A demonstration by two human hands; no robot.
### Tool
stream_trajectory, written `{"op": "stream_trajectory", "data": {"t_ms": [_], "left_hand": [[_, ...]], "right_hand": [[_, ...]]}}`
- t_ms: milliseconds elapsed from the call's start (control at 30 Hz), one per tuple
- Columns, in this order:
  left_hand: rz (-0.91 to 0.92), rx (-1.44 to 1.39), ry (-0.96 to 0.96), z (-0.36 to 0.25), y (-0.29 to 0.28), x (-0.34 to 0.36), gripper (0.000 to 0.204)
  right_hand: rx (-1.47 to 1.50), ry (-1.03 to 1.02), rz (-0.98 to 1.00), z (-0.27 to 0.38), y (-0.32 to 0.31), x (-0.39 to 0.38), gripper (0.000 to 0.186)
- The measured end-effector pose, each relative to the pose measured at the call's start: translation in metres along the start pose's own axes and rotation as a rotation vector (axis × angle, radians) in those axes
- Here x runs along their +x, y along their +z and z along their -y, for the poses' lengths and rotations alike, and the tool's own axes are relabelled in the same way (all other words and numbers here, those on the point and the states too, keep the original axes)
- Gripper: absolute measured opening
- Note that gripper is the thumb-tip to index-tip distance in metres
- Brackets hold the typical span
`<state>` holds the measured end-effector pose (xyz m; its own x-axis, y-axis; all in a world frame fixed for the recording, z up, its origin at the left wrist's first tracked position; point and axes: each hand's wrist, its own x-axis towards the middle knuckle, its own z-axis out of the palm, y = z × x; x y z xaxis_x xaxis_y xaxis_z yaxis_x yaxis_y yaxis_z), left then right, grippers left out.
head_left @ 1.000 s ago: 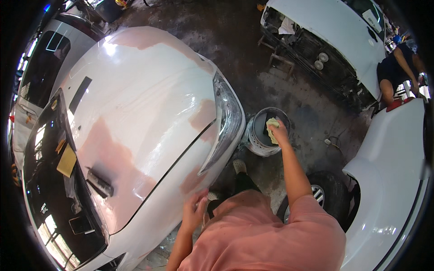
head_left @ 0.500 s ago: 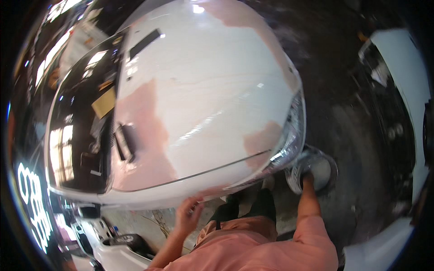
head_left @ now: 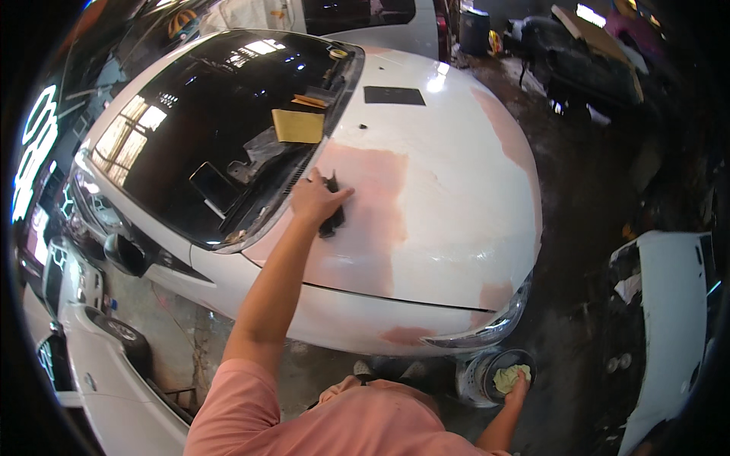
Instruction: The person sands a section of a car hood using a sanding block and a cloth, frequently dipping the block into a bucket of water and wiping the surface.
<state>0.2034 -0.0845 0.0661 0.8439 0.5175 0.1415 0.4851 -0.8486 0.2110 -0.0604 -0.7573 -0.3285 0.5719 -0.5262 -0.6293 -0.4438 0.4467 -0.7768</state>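
Observation:
My left hand (head_left: 318, 199) reaches over the white car hood (head_left: 456, 205), its thumb and fingers around a black sanding block (head_left: 333, 220). That block rests on a pinkish, dull patch (head_left: 372, 182) near the windshield; part of it is hidden under my fingers. Low on the right, my right hand (head_left: 520, 384) grips a crumpled pale yellow-green cloth (head_left: 508, 377) over a bucket (head_left: 470, 384). The bucket stands on the floor beside the car's headlight (head_left: 498, 323). A flat dark rectangular sheet (head_left: 394, 96) lies farther back on the hood.
A yellow sheet (head_left: 298, 126) lies at the base of the windshield (head_left: 205, 129). The side mirror (head_left: 125, 254) juts out at the left. Another white car (head_left: 106, 372) is parked lower left. A loose white car panel (head_left: 669, 319) stands at the right.
My left hand has moved from beside the fender up onto the hood and taken hold of the black block. My right hand has lifted out of the bucket, with the cloth showing.

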Motion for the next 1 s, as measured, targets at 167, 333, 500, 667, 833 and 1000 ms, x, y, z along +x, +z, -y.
{"op": "stream_trajectory", "data": {"t_ms": [167, 333, 500, 667, 833, 1000], "left_hand": [[0.103, -0.167, 0.110, 0.023, 0.013, 0.032, 0.062], [0.061, -0.215, 0.411, 0.053, 0.006, 0.004, 0.062], [-0.143, -0.049, 0.573, 0.070, 0.007, -0.016, 0.055], [-0.160, -0.052, 0.439, 0.060, 0.021, -0.004, 0.041], [-0.155, -0.114, 0.428, 0.055, 0.021, 0.007, 0.031], [-0.221, 0.062, 0.411, 0.077, 0.035, -0.009, 0.031]], "right_hand": [[0.415, -0.061, 0.275, 0.091, 0.038, -0.038, 0.061], [0.303, -0.303, 0.406, 0.230, 0.143, -0.142, 0.054], [0.066, -0.538, 0.768, 0.304, 0.334, -0.282, 0.042], [-0.332, -0.902, 1.043, 0.271, 0.539, -0.355, 0.038], [-0.366, -1.580, 0.869, 0.202, 0.649, -0.416, 0.036], [-0.430, -1.207, 1.046, 0.184, 0.670, -0.381, 0.048]]}}
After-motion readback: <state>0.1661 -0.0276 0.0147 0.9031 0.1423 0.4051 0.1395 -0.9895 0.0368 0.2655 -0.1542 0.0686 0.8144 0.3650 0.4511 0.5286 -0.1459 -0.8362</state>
